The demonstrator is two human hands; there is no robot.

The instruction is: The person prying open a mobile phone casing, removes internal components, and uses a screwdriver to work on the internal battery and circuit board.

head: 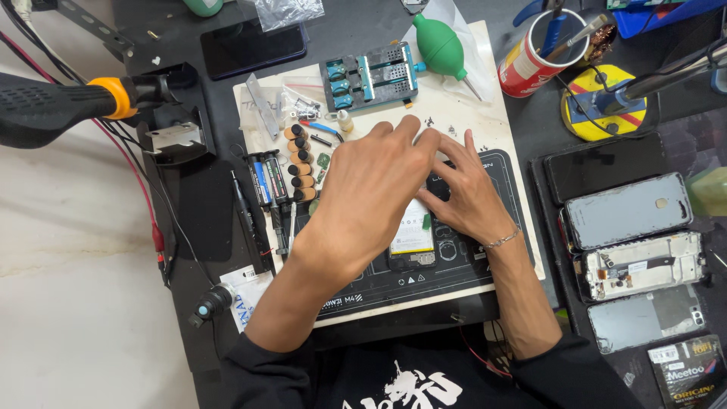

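— Both hands lay flat and spread over the opened phone (413, 241), didn't they?

— Yes. His left hand (369, 189) covered most of the phone's upper part, fingers stretched forward and loosely apart, pressing down rather than pinching anything. Whether a small part sat under the palm, I could not tell.

— And the right hand (469, 193)?

— It rested just beside the left, fingers splayed on the phone's right edge and on the dark work mat (454, 265) under it. Nothing was clamped in it either. A thin bracelet (503, 239) hung at that wrist.

— Where was the phone itself?

— In the middle of the mat, its back off, the pale battery showing below the left palm.

— What lay around them?

— A row of brown screwdriver bits (301, 163) stood to the left of the left hand, with tweezers and pens next to them. Behind the fingers sat a blue-green clamp jig (371, 73) and a green rubber air blower (441, 48). A red cup (530, 64) of tools stood further right. Well to the right, apart from both hands, lay several phone back covers and frames (628, 210) on a dark tray.
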